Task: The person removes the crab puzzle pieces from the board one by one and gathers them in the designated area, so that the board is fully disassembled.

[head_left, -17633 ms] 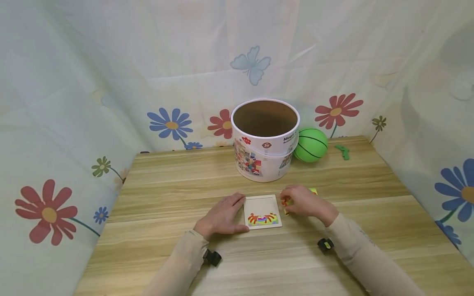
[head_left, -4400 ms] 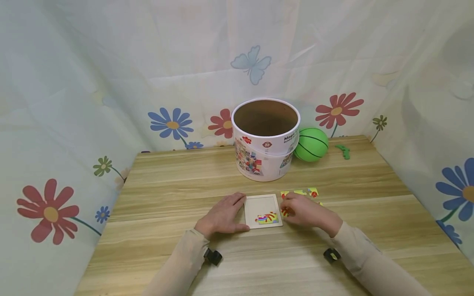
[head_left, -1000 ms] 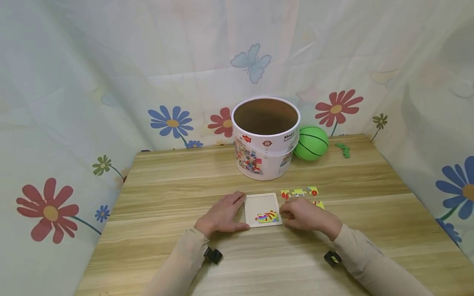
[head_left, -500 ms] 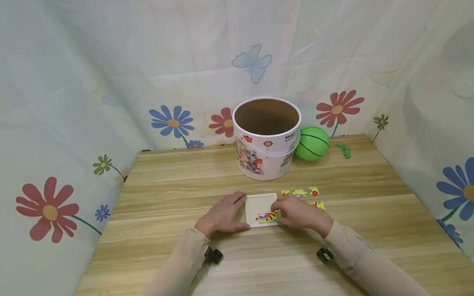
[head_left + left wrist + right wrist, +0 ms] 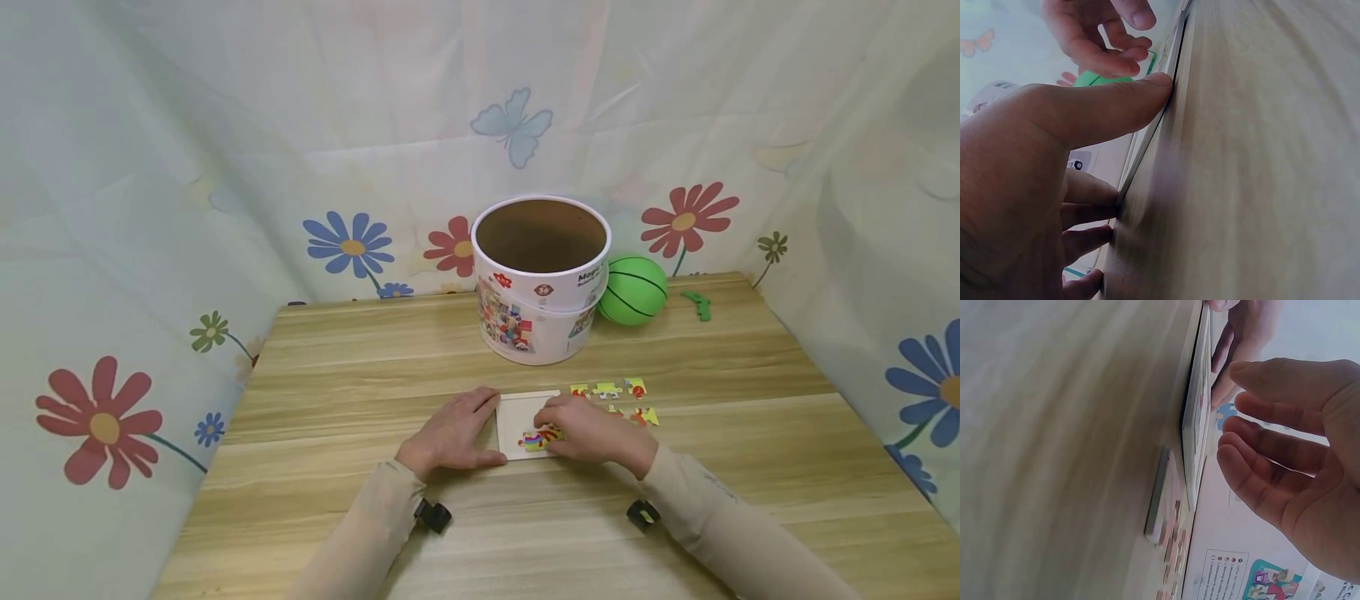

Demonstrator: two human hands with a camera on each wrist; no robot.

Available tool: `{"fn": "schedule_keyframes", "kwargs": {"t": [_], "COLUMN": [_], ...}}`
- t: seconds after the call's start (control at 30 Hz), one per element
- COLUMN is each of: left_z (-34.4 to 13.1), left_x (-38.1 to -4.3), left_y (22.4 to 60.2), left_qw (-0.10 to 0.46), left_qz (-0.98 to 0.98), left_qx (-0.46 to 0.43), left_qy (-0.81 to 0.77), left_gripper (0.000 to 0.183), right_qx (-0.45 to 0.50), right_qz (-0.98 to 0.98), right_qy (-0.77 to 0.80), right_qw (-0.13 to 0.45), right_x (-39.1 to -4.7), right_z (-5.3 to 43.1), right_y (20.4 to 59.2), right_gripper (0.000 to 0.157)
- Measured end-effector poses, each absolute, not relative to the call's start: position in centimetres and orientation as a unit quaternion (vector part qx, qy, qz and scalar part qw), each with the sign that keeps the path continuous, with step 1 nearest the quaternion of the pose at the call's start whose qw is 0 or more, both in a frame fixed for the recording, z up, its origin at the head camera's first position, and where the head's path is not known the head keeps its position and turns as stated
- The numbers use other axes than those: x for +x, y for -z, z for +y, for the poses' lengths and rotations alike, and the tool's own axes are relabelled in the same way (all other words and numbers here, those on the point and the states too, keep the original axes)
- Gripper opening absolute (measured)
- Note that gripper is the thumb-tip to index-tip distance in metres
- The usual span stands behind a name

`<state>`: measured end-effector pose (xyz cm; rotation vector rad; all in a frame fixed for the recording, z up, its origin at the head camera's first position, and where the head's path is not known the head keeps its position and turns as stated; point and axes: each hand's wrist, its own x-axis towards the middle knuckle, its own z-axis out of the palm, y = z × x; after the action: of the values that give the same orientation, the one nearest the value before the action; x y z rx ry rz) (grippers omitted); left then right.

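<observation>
A square puzzle tray (image 5: 514,414) lies flat on the table. Joined jigsaw pieces (image 5: 536,442) with red and rainbow printing sit along its lower right. My left hand (image 5: 454,433) rests at the tray's left side; in the left wrist view its thumb (image 5: 1129,103) and fingertips touch the edge. Over the tray's right part hovers my right hand (image 5: 596,429), partly covering the pieces. The right wrist view shows its fingers (image 5: 1266,469) loosely bent, apart from the thumb, holding nothing. A loose jigsaw piece (image 5: 1165,503) lies on the table beside the tray.
Several loose yellow and red pieces, one a yellow piece (image 5: 635,387), lie right of the tray. Behind stand a white bucket (image 5: 536,325) and a green ball (image 5: 636,292). A small green toy (image 5: 699,305) lies at the back right. Flowered curtains surround the table.
My right hand has moved left from the loose pieces to over the tray. Compared with the oldest frame, the tray's lower-left piece is gone and loose pieces lie spread out. My left hand stays put.
</observation>
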<state>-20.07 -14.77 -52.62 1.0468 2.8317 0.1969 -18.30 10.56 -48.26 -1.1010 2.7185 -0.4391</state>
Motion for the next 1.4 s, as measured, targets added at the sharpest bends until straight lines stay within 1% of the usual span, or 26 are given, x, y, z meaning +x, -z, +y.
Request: {"fn": "schedule_keyframes", "kwargs": {"t": [0.37, 0.63, 1.0, 1.23, 1.4], "left_z": [-14.9, -14.9, -15.0, -15.0, -15.0], "left_x": [-20.0, -20.0, -20.1, -20.0, -20.0], "left_y": [52.7, 52.8, 52.9, 53.0, 52.9], "left_qw": [0.059, 0.052, 0.045, 0.037, 0.038], "left_qz": [0.934, 0.932, 0.932, 0.930, 0.931], "left_qx": [0.346, 0.351, 0.353, 0.358, 0.356], "left_qy": [-0.071, -0.070, -0.069, -0.075, -0.074], "left_gripper": [0.100, 0.099, 0.099, 0.098, 0.098], "right_qx": [-0.378, -0.374, -0.379, -0.385, -0.379], "right_qz": [0.909, 0.909, 0.909, 0.909, 0.912], "right_qy": [0.152, 0.154, 0.136, 0.115, 0.105], "right_qw": [0.086, 0.101, 0.109, 0.105, 0.118], "right_x": [-18.7, -18.7, -19.0, -19.0, -19.0], "right_z": [9.8, 9.2, 8.8, 8.6, 8.2], "right_y": [48.8, 48.9, 49.3, 49.4, 49.1], "right_gripper": [0.026, 0.024, 0.018, 0.014, 0.013]}}
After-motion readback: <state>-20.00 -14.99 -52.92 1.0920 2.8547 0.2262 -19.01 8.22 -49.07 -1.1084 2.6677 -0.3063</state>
